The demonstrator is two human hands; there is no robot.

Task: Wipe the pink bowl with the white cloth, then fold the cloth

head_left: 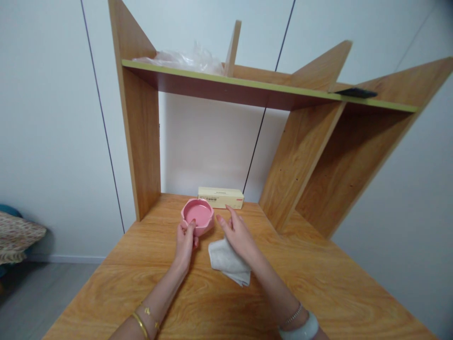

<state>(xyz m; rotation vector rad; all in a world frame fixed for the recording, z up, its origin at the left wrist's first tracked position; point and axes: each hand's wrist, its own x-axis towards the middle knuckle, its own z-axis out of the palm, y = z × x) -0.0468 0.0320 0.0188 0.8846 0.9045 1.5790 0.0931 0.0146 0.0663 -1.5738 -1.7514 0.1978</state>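
My left hand (186, 241) grips the near rim of a small pink bowl (197, 215), holding it just above the wooden desk (318, 283). Beside the bowl on its right hovers my right hand (236, 231), fingers stretched out and apart, holding nothing. Under my right hand and wrist, a folded white cloth (228, 262) lies flat on the desk.
A long cream box (221, 197) lies behind the bowl against the wall. A wooden shelf unit (141, 141) stands on the desk, with a crumpled clear plastic bag (184, 60) and a dark flat object (356, 92) on its upper board.
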